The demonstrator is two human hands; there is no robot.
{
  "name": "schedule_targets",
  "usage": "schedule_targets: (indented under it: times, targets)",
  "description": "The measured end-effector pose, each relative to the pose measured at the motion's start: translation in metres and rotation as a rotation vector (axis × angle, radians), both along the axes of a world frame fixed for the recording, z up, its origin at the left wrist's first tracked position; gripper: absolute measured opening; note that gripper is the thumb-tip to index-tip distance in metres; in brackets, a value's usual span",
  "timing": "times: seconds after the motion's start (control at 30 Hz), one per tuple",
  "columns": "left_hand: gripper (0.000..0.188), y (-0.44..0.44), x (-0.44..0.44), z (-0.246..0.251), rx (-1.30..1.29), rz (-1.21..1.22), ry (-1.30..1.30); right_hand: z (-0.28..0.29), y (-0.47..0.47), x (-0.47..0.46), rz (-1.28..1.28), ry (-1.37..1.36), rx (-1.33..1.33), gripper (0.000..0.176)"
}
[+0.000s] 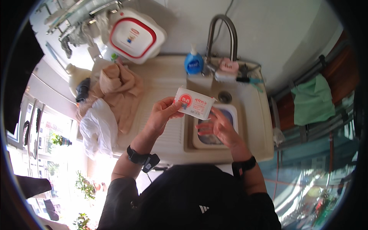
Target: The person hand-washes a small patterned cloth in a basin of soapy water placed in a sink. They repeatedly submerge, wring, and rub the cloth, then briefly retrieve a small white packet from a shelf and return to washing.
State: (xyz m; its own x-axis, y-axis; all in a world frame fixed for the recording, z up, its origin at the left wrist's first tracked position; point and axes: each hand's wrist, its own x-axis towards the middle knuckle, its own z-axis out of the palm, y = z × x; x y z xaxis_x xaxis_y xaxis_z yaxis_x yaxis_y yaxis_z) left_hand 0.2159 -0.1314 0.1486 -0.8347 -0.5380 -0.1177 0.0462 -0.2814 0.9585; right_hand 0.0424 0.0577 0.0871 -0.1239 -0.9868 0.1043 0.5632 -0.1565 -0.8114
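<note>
My left hand [163, 112] grips one end of a white wrapped bar of laundry soap [198, 110], thumb on top, over the sink. Just beyond the pack's other end, my right hand [221, 128] has its fingers apart and partly curled; whether a fingertip touches the wrapper is hard to tell. Under that hand a white-rimmed basin [235, 115] sits in the sink bowl, its contents partly hidden and unclear.
Beige and white cloths [118, 95] lie heaped on the left of the ribbed drainboard [155, 129]. Behind the bowl are a blue pump bottle [194, 63], a curved faucet [234, 37] and a pink item [229, 66]. A white basin with a red ring [115, 37] leans at the wall.
</note>
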Motion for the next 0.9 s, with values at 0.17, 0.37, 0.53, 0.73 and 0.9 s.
schedule_targets:
  times: [0.17,0.37,0.53,0.73,0.9]
  targets:
    - [0.041,0.052,0.011,-0.065,-0.028,-0.036,-0.079,-0.001,0.014,0.02,-0.234,0.117,0.278,0.054]
    - [0.064,0.069,0.029,-0.06,-0.513,0.087,-0.149,-0.013,0.028,0.025,-0.254,0.362,0.263,0.041]
    - [0.049,0.08,0.037,-0.046,-0.865,0.062,-0.034,-0.014,0.015,0.043,-0.273,0.743,0.181,0.042]
    - [0.033,0.085,0.06,-0.054,-0.735,0.167,-0.205,-0.005,-0.008,0.065,-0.139,1.11,0.166,0.047]
    - [0.031,0.082,0.088,-0.071,-0.562,0.31,-0.138,-0.011,-0.025,0.079,-0.08,1.197,0.184,0.041]
